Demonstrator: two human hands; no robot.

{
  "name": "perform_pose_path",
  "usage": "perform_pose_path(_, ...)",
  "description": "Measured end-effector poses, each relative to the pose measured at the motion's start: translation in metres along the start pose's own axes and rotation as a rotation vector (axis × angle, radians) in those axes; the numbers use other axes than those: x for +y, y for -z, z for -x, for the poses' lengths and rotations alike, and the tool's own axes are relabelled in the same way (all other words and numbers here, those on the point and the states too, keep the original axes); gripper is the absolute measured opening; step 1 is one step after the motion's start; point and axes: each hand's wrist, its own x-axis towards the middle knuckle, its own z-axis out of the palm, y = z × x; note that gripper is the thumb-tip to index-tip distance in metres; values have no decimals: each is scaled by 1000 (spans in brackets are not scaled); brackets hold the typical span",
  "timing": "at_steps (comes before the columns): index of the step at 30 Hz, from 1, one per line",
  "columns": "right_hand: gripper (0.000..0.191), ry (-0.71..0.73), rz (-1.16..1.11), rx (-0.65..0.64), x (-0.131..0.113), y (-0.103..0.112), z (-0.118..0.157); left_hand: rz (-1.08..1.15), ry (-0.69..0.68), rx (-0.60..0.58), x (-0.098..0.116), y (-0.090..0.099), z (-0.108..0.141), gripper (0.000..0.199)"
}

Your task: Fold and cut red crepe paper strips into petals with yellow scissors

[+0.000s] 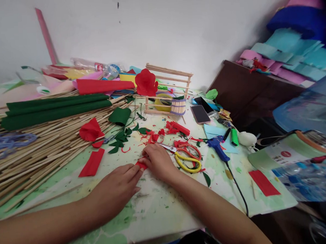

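Near the middle of the table, a small red piece (142, 164) lies between the fingertips of both hands. My left hand (116, 188) reaches in from the left, its fingers together and pressed on the piece. From the right, my right hand (159, 161) has its fingers closed on the same piece, palm down. Scissors with red and yellow handles (187, 161) rest just right of my right hand, blades toward it. Red scraps (177, 128) lie beyond the hands. A folded red strip (92, 162) is to the left.
Bamboo sticks (52, 149) and green rolls (55, 110) cover the left side. A stick frame (171, 78) with a red flower (146, 83) stands behind. At right are a blue glue gun (218, 148), a phone (200, 114) and a green container (284, 152).
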Motion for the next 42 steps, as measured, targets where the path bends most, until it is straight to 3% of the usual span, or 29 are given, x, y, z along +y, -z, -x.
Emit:
perform_pose_path(3,14,-5,-2,-2,0,3,2,-9,-17,2,-2,-1,0,34)
perform_pose_path(9,34,13,51,-20,0,4,14,4,-36,42,-3,-1,0,34)
perform_pose_path(18,28,-72,-21,73,7,2,14,53,-11,52,-1,2,-1,28)
perform_pose_path(21,22,66,-90,82,7,9,18,154,42,41,-4,6,-5,27)
perform_pose_path(25,14,357,-91,-60,8,18,21,267,31,47,-12,13,-11,24)
perform_pose_path(31,15,431,-62,-88,14,21,17,307,-7,116,-17,16,-13,28)
perform_pose_path(39,15,531,234,60,19,-6,6,308,35,145,-37,-4,-16,13)
perform_pose_path(42,14,598,319,104,14,-9,7,248,56,203,-34,-6,-17,20)
